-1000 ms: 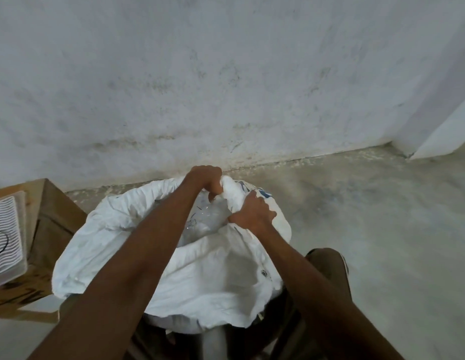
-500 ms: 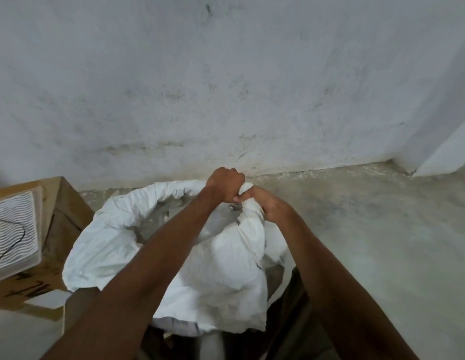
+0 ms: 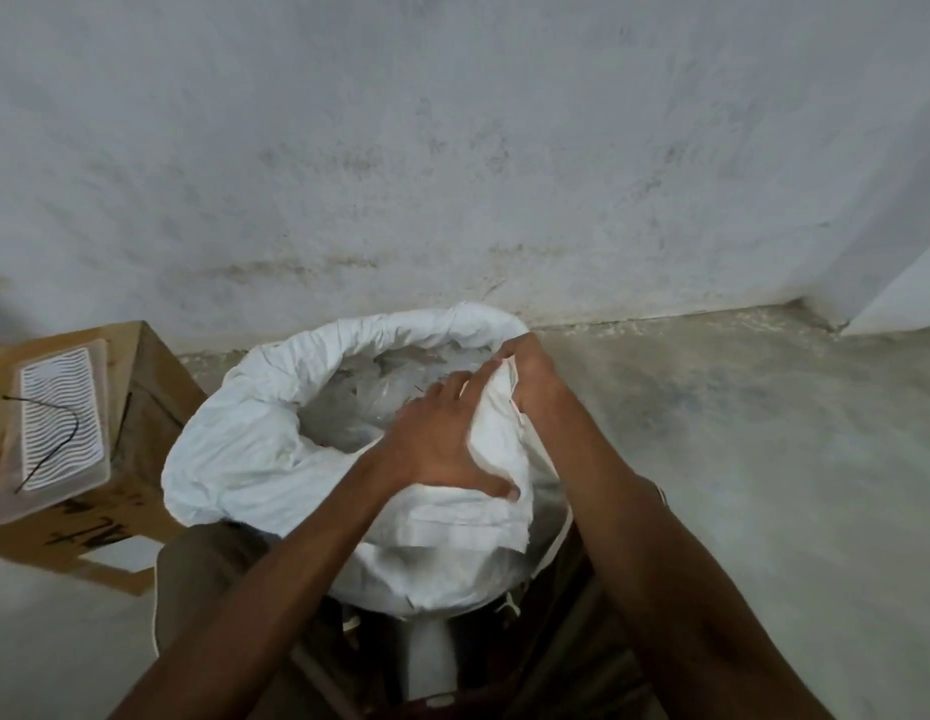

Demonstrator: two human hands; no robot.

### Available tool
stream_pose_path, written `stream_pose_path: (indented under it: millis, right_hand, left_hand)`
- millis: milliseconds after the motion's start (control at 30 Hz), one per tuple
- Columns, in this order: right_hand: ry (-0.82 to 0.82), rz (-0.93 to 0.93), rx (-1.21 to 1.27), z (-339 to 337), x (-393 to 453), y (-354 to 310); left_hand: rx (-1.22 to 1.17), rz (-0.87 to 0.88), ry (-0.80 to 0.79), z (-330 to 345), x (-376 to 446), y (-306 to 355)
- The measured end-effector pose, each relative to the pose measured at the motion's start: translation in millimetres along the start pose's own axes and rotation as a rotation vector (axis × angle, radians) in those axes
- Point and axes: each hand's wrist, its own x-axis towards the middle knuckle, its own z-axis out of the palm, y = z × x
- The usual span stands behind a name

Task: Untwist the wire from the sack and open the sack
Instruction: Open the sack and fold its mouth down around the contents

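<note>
Sack: white woven, upright on the floor, just in front of the wall, between the knees; mouth wide open, rim rolled outward into a thick collar, likely so it stays open unaided.
Contents: clear plastic-looking stuff inside the sack; too blurred to identify.
Wire: thin dark strand, left of the sack, lying across a ribbed white tray; off the sack neck, probably set aside out of the way.
Tray: on top of the cardboard box, left of the sack and almost touching it.
Left hand: spread flat, palm down on the near-right fold of the sack rim, thumb hooked over the cloth; not clenched, pressing the fold down rather than gripping.
Right hand: at the right edge of the sack mouth, fingers curled round a bunch of rim cloth, gripping it; seems to pull the rim outward against the left hand's press.
Stage: untwisting looks done, sack essentially open; only the right side of the rim left to roll.
Risk: loose cloth could flop back over the mouth once let go.
</note>
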Motion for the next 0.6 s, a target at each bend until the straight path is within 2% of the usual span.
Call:
stream_pose_path:
  millis: [67, 200, 300, 333, 400, 433, 500, 533, 600]
  right_hand:
    - [-0.066, -0.012, 0.052, 0, 35, 4]
    - [-0.045, -0.044, 0.143, -4, 57, 13]
    - [0.016, -0.106, -0.026, 7, -5, 2]
    - [0.064, -0.217, -0.194, 9, -27, 2]
    - [0.042, -0.634, -0.64, 4, -51, 8]
    - [-0.061, -0.822, -0.849, 0, -57, 10]
    - [-0.246, -1.048, -1.186, -6, -60, 12]
    - [-0.235, -1.143, -1.295, -5, -59, 12]
    - [-0.09, -1.334, -1.364, 3, -58, 9]
  left_hand:
    - [0.204, -0.038, 0.075, 12, -15, -7]
    - [0.316, -0.003, 0.423, 8, -5, -43]
    - [0.423, 0.031, 0.577, -3, 2, -62]
    - [0.459, 0.05, 0.59, -7, 3, -63]
    - [0.517, 0.085, 0.601, -16, 5, -60]
    - [0.531, 0.088, 0.603, -20, 7, -60]
    - [0.53, 0.078, 0.586, -26, 13, -62]
    - [0.505, 0.074, 0.566, -29, 15, -61]
    - [0.43, 0.112, 0.569, -33, 18, -59]
